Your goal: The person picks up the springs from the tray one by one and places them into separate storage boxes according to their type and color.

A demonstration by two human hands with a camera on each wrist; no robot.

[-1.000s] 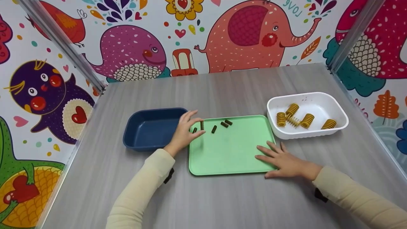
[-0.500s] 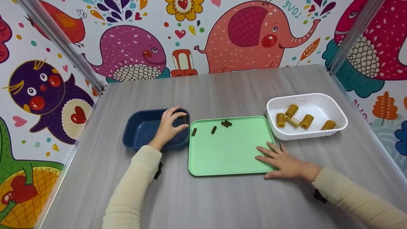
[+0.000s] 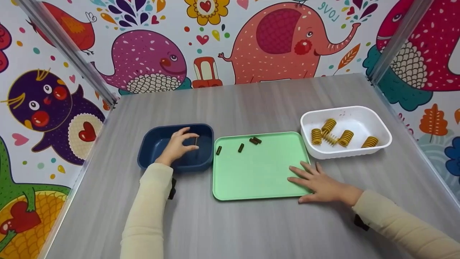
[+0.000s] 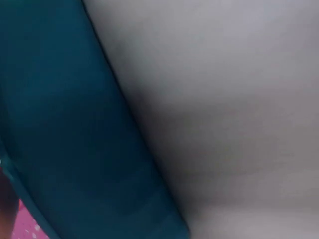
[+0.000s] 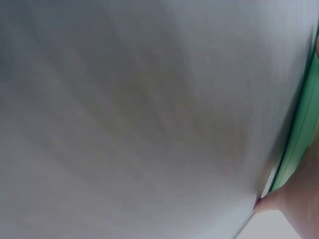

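Observation:
Between thumb and fingertips, my left hand (image 3: 176, 146) pinches a small dark coil spring (image 3: 196, 140) held upright over the blue bin (image 3: 169, 167). The bin's outer wall fills the left side of the left wrist view. Spread fingers of my right hand (image 3: 323, 184) rest on the right edge of the green tray (image 3: 262, 172); its thumb lies near the tray's front right corner. Several small dark springs lie along the tray's back part: one spring (image 3: 219, 150) at the left, another spring (image 3: 241, 148) inward, and a close group (image 3: 254, 140) farther right.
A white bin (image 3: 345, 154) stands behind my right hand, against the tray's back right corner. Several larger yellow springs (image 3: 345, 138) lie in it. Printed panels (image 3: 208, 43) with metal posts (image 3: 399, 43) enclose the grey table (image 3: 251, 230) at the back and sides.
My left hand has carried the dark spring leftward from the tray to over the blue bin. The right hand keeps its place on the tray's edge.

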